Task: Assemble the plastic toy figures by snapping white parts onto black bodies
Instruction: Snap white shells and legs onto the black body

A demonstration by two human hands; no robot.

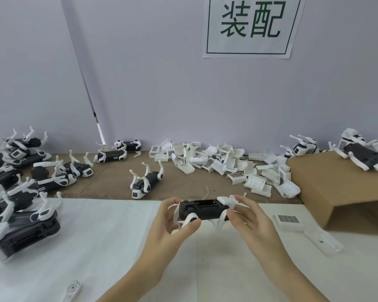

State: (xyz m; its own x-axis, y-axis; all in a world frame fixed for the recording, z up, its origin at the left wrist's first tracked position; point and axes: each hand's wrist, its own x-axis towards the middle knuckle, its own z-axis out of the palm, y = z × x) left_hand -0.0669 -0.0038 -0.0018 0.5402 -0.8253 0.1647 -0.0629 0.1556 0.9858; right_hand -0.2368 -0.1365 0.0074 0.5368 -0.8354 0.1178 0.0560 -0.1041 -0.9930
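- Black-and-white finished figures point(20, 192) are heaped along the tabletop's left edge.
- Left hand point(172, 225) is curled round the black body point(203, 211) — held above the white cloth point(96, 247) at mid-table.
- Right hand point(249, 219) is pinched on its other end.
- White parts point(227, 164) are piled toward the far edge, beside a cardboard box point(336, 188).

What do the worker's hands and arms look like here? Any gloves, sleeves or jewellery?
Both are bare. The left hand and the right hand wear no gloves, and no rings, watch or bracelet show on the fingers or wrists. The forearms reach to the bottom edge of the picture with no sleeve or cuff in view. No tape, markings or cables are on them. The nails look short and unpainted.
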